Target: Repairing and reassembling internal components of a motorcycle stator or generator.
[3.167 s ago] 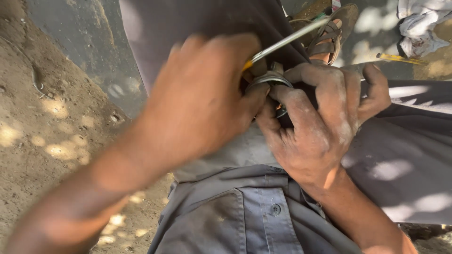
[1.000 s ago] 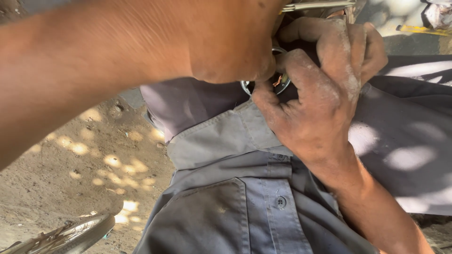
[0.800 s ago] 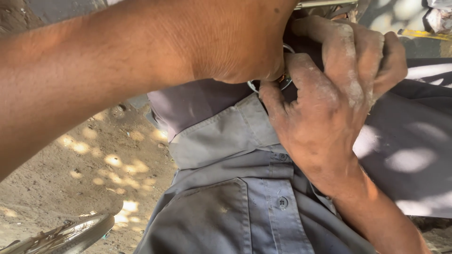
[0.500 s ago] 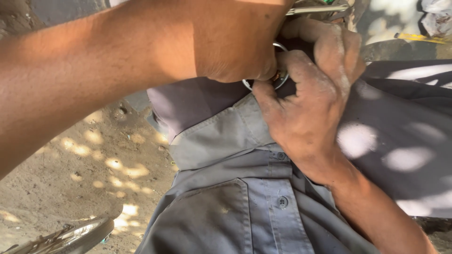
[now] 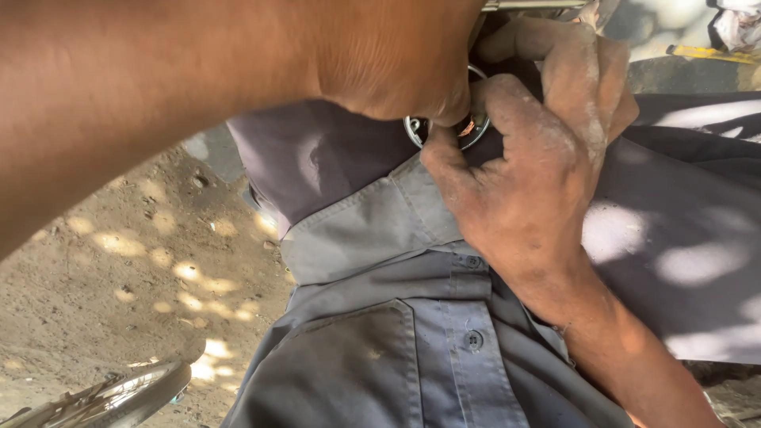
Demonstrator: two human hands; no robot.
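Metal ring (image 5: 468, 135): upper middle of the frame, mostly hidden, so its pointing was unclear.
Right hand (image 5: 539, 174): curled tight around the ring.
Left hand (image 5: 388, 59): closed, pinching it from above.
Metal rod (image 5: 531, 5): top edge, lying sideways.
Grey shirt (image 5: 412, 341): below.
Wheel rim (image 5: 119, 396): lower left.

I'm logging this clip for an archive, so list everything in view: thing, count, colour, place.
Round metal part: one, silvery with a coppery spot, top centre, mostly hidden between both hands.
Metal rod: one, silvery, along the top edge.
Wheel rim: one, shiny metal, bottom left corner, partly cut off.
Yellow strip: one, top right.
Pale cloth: one, whitish, top right corner.
Dirt ground: brown, sun-dappled, left side.
Shirt: one, grey, buttoned, bottom centre.
Trousers: grey, over the lap, right.
Left hand: closed over the part from above.
Right hand: dusty, gripping the part.
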